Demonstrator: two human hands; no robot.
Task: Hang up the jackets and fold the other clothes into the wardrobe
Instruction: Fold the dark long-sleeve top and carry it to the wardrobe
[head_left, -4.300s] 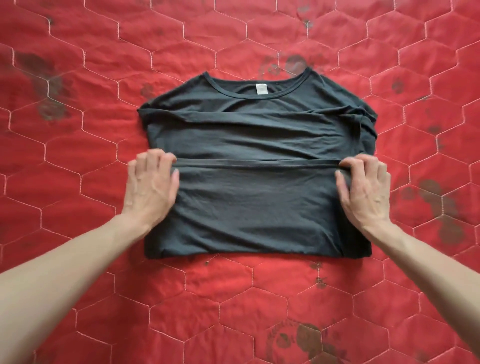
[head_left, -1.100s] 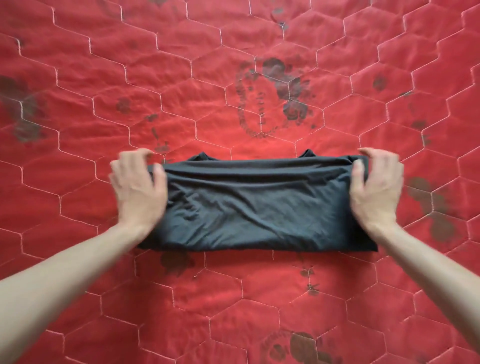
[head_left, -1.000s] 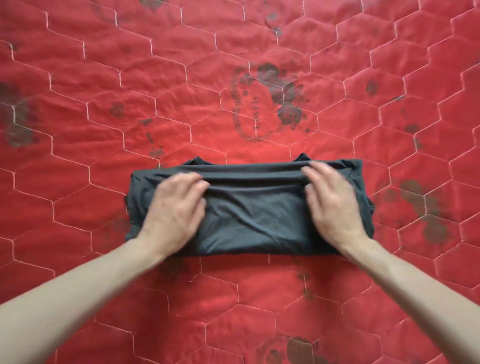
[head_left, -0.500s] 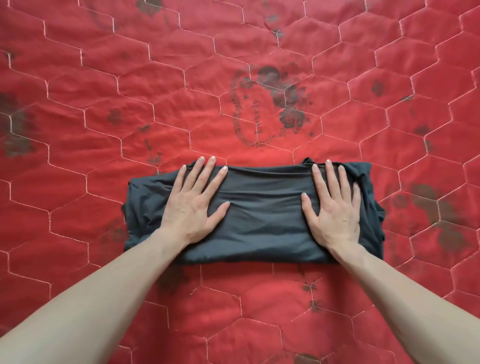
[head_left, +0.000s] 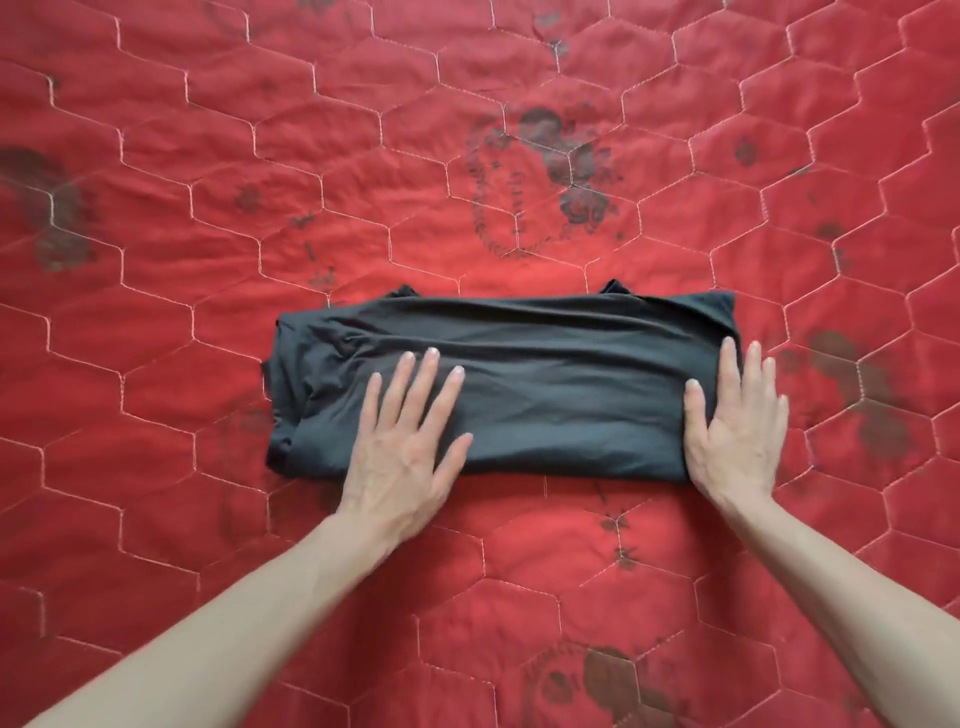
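Now, shirt (head_left: 545, 374): folded, flat on red quilt (head_left: 208, 156)
Left hand (head_left: 405, 447): spread, pressing shirt
Right hand (head_left: 737, 421): flat at shirt's end

Bright even light, soft shadows, slight wide-angle distortion

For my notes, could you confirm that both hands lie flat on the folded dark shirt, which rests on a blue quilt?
Not quite: the quilt is red, not blue, as the head view shows. The rest holds: the left hand and right hand lie flat on the folded dark shirt.
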